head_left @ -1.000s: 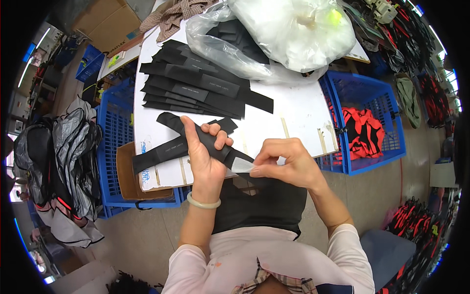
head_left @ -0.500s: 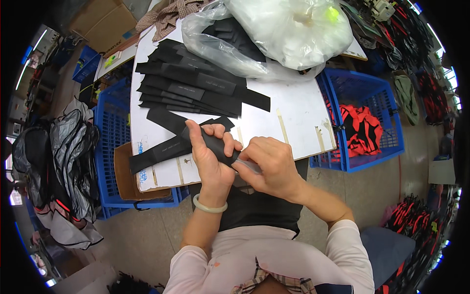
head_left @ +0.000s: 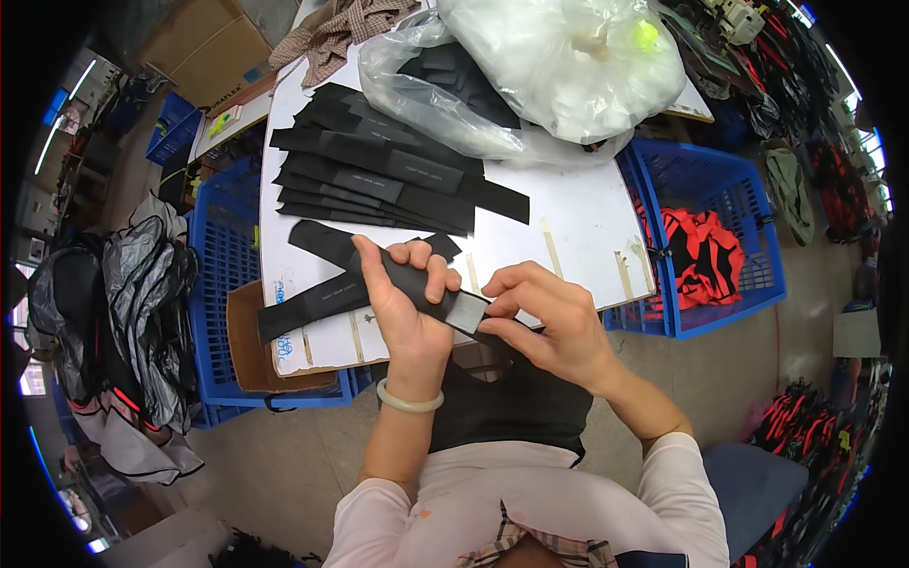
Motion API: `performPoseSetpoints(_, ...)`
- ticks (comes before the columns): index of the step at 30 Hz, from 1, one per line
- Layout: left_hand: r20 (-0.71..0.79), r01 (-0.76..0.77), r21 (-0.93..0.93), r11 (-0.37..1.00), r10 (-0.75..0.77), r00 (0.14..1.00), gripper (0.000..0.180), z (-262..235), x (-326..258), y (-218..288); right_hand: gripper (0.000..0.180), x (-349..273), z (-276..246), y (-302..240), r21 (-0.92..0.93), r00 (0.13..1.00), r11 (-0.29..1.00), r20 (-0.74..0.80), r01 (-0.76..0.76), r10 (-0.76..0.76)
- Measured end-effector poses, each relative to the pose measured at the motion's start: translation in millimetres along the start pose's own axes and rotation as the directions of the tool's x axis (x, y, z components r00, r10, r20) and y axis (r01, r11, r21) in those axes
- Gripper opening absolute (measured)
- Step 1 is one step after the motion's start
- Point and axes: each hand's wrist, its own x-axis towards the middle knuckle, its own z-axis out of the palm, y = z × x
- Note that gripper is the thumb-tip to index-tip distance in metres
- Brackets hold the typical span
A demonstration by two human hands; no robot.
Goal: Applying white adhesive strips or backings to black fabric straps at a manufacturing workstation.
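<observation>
My left hand (head_left: 409, 308) is closed round a black fabric strip (head_left: 409, 278), its thumb pointing up and away. At the strip's near end lies a flat grey patch (head_left: 466, 311), facing up. My right hand (head_left: 554, 327) has its thumb and fingertips at the patch's right edge, closed on that end of the strip. Under and beyond my left hand, a loose black strip (head_left: 320, 298) with small pale print lies across another on the white table (head_left: 516, 248). A fanned pile of similar black strips (head_left: 379, 175) lies farther back.
A big clear plastic bag (head_left: 568, 71) with white contents sits at the table's back. Blue crates stand at both sides: the right crate (head_left: 677, 317) holds red-and-black pieces (head_left: 705, 256), and a cardboard box (head_left: 248, 341) is by the left one. Silver-and-black items (head_left: 142, 312) hang far left.
My right fingers have opened out from a tight pinch and shifted slightly right. The grey patch at the strip's end now shows flat and face up. My left hand keeps its hold.
</observation>
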Motion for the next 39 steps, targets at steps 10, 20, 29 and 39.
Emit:
performPoseSetpoints(10, -0.015, 0.103, -0.076, 0.992, -0.105, 0.994, 0.047, -0.2, 2.4, -5.0, 0.017, -7.0, 15.3, 10.6, -0.125, 0.979, 0.981, -0.122, 0.150, -0.165)
performPoseSetpoints(20, 0.032, 0.136, -0.075, 0.988, -0.134, 0.990, 0.046, -2.8, 0.7, -5.8, 0.021, -11.2, 22.6, 19.9, -0.268, 0.969, 0.947, -0.125, 0.175, -0.215)
performPoseSetpoints(29, 0.031, 0.100, -0.128, 0.987, -0.097, 0.995, 0.045, -6.8, 4.9, 3.3, 0.033, -20.3, 22.4, 17.5, -0.302, 0.987, 0.941, 0.007, 0.153, -0.158)
performPoseSetpoints(39, 0.070, 0.088, -0.101, 0.991, -0.081, 0.994, 0.045, -2.1, 3.0, 1.7, 0.032, -19.7, 23.1, 21.4, -0.314, 0.989, 0.938, 0.048, 0.150, -0.142)
